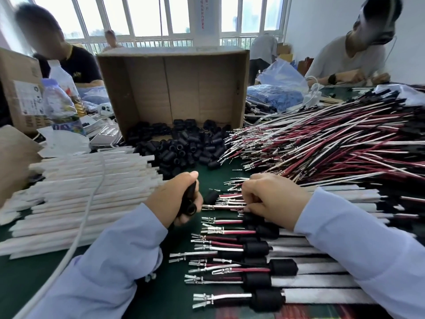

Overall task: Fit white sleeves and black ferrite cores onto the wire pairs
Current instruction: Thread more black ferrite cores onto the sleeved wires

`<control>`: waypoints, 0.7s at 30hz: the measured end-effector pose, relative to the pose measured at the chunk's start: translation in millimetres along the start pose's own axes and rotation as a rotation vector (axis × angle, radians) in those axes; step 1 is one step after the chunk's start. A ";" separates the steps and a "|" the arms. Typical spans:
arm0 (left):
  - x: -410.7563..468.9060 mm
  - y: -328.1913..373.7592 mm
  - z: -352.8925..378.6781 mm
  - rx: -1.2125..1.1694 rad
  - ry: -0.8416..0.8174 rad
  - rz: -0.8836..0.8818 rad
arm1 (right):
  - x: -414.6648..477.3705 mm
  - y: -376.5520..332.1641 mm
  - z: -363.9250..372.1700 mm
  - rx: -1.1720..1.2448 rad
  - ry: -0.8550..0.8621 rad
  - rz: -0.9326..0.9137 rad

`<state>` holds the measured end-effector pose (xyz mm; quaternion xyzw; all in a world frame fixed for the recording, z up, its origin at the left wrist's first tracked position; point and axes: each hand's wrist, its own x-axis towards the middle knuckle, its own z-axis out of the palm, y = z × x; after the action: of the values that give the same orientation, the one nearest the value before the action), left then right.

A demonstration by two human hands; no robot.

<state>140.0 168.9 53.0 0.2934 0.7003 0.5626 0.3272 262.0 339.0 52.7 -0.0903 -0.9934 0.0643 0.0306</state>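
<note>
My left hand (175, 199) grips several black ferrite cores (189, 204), thumb on top. My right hand (271, 199) is curled over a wire pair (224, 206) whose metal terminals point left toward the cores. One loose core (211, 196) lies between the hands. Below them a row of fitted wire pairs (255, 268) lies side by side, each with a black core and a white sleeve. A heap of loose black cores (184, 148) spills from the cardboard box. White sleeves (92, 196) are stacked at left. Bare red, white and black wire pairs (333, 143) are heaped at right.
An open cardboard box (207, 88) stands on its side at the back centre. Plastic bottles (62, 107) and another box (20, 88) are at back left. A white cable (78, 229) crosses the sleeves. Blue plastic bags (280, 88) lie at back right. Other people sit around the green table (213, 171).
</note>
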 end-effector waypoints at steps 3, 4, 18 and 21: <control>-3.9 -2.7 0.9 0.176 0.035 0.176 | -0.9 -2.0 0.5 0.003 0.032 -0.014; -4.7 -2.9 1.0 0.170 0.032 0.218 | -1.5 -2.8 0.2 0.002 0.034 -0.017; -5.3 -3.1 -1.9 -0.375 -0.280 0.118 | -18.3 5.4 -27.7 0.432 0.311 -0.131; -7.3 -4.0 0.5 -0.370 -0.288 0.161 | -25.1 6.1 -30.3 0.451 0.303 -0.131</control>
<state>144.7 162.7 50.0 0.3604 0.5060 0.6579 0.4258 289.9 344.0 80.6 -0.0254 -0.9419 0.2672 0.2021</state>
